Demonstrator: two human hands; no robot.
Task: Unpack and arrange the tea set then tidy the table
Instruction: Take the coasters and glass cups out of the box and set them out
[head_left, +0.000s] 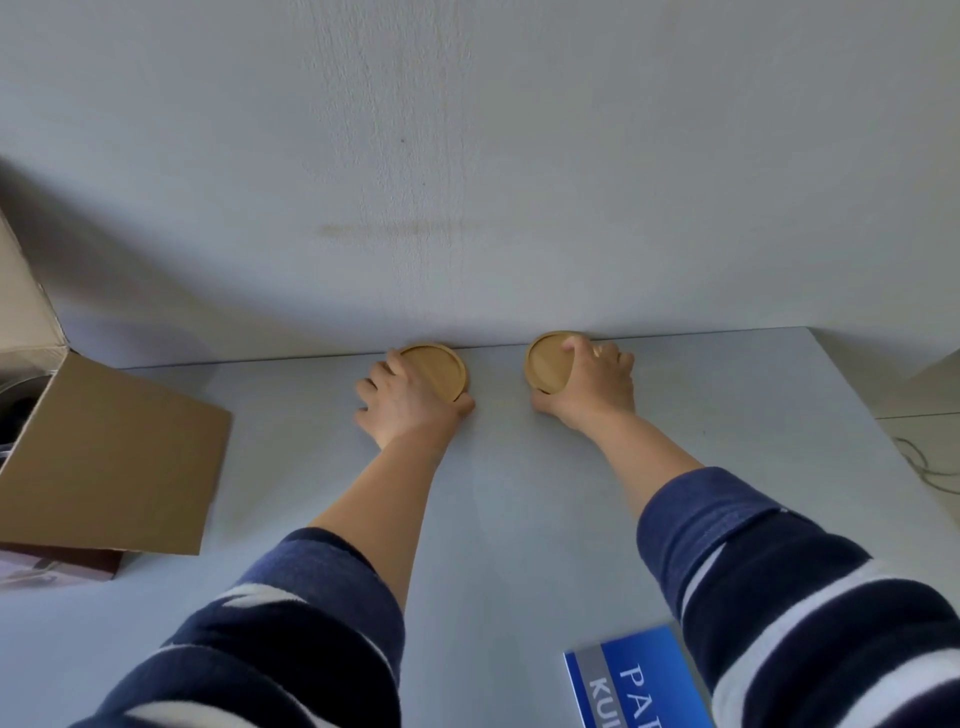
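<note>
Two round wooden coasters lie at the far edge of the pale grey table (498, 493), close to the wall. My left hand (402, 400) grips the left coaster (441, 366) from its near left side, thumb under its front rim. My right hand (592, 387) holds the right coaster (548, 361), which is tilted slightly up off the table, fingers over its right side. The coasters sit about a hand's width apart.
An open cardboard box (104, 457) stands at the left, its flap lying on the table, with dark contents partly hidden inside. A blue printed booklet (634, 680) lies at the near right edge. A thin cable (919, 462) trails on the floor at right.
</note>
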